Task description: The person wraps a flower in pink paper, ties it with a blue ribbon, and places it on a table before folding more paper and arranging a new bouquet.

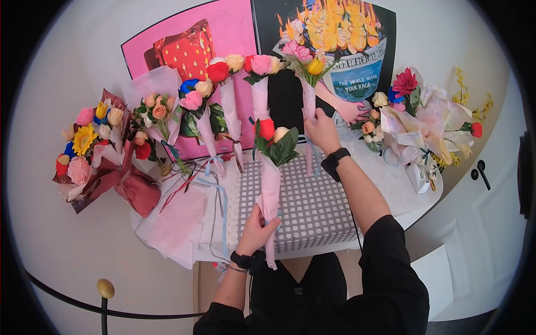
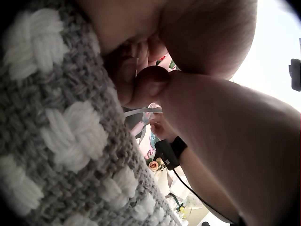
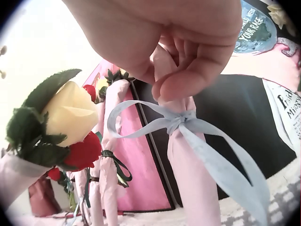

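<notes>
My left hand (image 1: 255, 233) grips the pink paper wrap of a small bouquet (image 1: 271, 181) with a red rose, a cream rose and green leaves. Its lower end hangs past the table's front edge in the head view. Farther back, my right hand (image 1: 324, 134) pinches the stem of another pink-wrapped bouquet (image 1: 309, 100), topped by a yellow tulip and pink blooms. A light blue ribbon (image 3: 181, 123) is tied in a bow just under the right fingers. In the left wrist view the left hand (image 2: 202, 84) fills much of the picture, hiding its bouquet.
Several pink-wrapped bouquets (image 1: 226, 106) lean along the back against a pink poster (image 1: 137, 47) and a black poster (image 1: 273, 100). Larger bouquets stand left (image 1: 114, 167) and right (image 1: 419, 123). A grey-white checked cloth (image 1: 304, 206) covers the table's middle. Loose ribbons and pink paper (image 1: 178, 223) lie left.
</notes>
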`<state>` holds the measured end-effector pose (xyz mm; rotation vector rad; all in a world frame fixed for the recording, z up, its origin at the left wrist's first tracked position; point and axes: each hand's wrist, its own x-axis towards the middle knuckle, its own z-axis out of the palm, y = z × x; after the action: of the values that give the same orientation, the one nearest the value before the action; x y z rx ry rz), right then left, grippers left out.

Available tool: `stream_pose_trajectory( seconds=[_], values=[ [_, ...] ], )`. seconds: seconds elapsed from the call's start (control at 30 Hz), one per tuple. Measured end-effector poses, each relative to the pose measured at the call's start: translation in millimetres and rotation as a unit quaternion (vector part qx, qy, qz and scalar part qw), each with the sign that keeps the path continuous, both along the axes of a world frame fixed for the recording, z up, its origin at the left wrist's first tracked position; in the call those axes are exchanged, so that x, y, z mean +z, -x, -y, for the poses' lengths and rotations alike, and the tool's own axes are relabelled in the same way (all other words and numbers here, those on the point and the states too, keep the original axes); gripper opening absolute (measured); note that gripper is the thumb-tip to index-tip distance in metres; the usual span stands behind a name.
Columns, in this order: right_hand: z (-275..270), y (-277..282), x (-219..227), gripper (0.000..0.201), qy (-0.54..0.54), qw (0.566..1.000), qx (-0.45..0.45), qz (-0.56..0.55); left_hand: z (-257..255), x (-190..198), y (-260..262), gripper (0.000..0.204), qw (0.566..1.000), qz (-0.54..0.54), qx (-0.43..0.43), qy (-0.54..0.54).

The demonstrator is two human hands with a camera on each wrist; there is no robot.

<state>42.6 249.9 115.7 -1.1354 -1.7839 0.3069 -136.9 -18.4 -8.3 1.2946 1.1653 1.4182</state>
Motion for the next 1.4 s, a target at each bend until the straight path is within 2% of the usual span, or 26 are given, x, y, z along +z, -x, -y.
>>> stream_pose_trajectory(
  seconds=[0.07,0.2,0.27,0.4,0.57,0.63,0.7,0.77,0.9,0.93,0.97,1.0,1.03,1.07,1.1,1.13,1.17,1.2,1.23,1.27,1.3,1.33,1.37,1.4],
  values=[
    [-7,1,-2,0.031,-0.046,0.999,-0.011,0.022,0,1,-1,0.05,1.0,0.001,0.0,-0.002],
    [-21,-1,-3,0.034,-0.045,0.997,-0.042,0.036,0,0,-1,0.051,1.0,0.004,-0.005,-0.01],
    [-20,-2,0,0.04,0.084,0.995,-0.041,0.043,1,2,-1,0.051,1.0,0.002,-0.005,-0.008],
    [-12,-6,-2,0.044,0.039,0.997,-0.058,0.032,0,0,-1,0.044,1.0,-0.004,0.006,-0.01],
    [-7,-13,1,0.042,0.028,0.998,-0.044,0.026,1,0,0,0.039,1.0,-0.024,0.011,0.007],
    [-5,-11,1,0.042,0.033,0.998,-0.045,0.028,1,-1,1,0.05,0.999,-0.023,0.0,0.031],
    [-9,-11,-3,0.043,0.037,0.998,-0.046,0.031,1,1,-1,0.049,1.0,-0.017,0.0,0.022],
    [-17,-10,-7,0.045,0.102,0.995,0.007,0.012,2,2,-1,0.049,1.0,-0.013,0.002,0.013],
    [-7,-12,-6,0.05,0.109,0.994,0.021,-0.016,3,4,-2,0.044,1.0,-0.007,0.01,0.002],
    [-2,-12,-4,0.052,-0.011,0.999,-0.042,-0.03,4,6,-3,0.04,1.0,-0.011,0.014,0.005],
    [4,-13,-3,0.056,-0.13,0.985,-0.104,-0.045,3,4,-2,0.04,1.0,-0.01,0.014,0.004],
    [9,-19,0,0.043,-0.151,0.983,-0.093,-0.05,2,1,0,0.042,1.0,-0.017,0.015,0.007],
    [31,-24,13,0.043,-0.152,0.983,-0.092,-0.048,1,-1,0,0.044,1.0,-0.024,0.015,0.01],
    [64,-28,31,0.035,-0.037,0.987,0.074,-0.135,1,1,-1,0.044,1.0,-0.023,0.016,0.009],
    [101,-34,51,0.027,0.081,0.944,0.235,-0.215,3,6,-4,0.046,1.0,-0.006,0.016,-0.005],
    [147,-44,72,0.016,0.185,0.9,0.333,-0.213,4,7,-6,0.047,1.0,0.011,0.016,-0.019],
    [187,-52,81,0.023,0.18,0.861,0.44,-0.182,3,7,-6,0.047,1.0,0.013,0.017,-0.018],
    [218,-57,80,0.032,0.112,0.807,0.558,-0.156,2,6,-5,0.049,1.0,0.009,0.008,-0.023],
    [239,-64,98,0.037,0.011,0.751,0.66,-0.016,3,5,-3,0.051,1.0,0.005,-0.002,-0.026],
    [262,-65,105,0.045,0.07,0.631,0.771,-0.042,2,2,-2,0.051,1.0,0.005,-0.003,-0.021],
    [278,-60,105,0.046,0.073,0.557,0.825,-0.067,1,-2,1,0.05,1.0,-0.012,0.004,-0.007],
    [287,-54,108,0.035,0.048,0.53,0.841,-0.101,1,-3,1,0.05,0.999,-0.03,0.011,0.007],
    [292,-51,102,0.035,0.052,0.531,0.839,-0.107,3,-3,0,0.05,0.999,-0.03,0.009,0.014],
    [299,-49,93,0.024,0.018,0.516,0.84,-0.164,4,-2,0,0.052,0.999,-0.027,0.01,0.017]
  ],
)
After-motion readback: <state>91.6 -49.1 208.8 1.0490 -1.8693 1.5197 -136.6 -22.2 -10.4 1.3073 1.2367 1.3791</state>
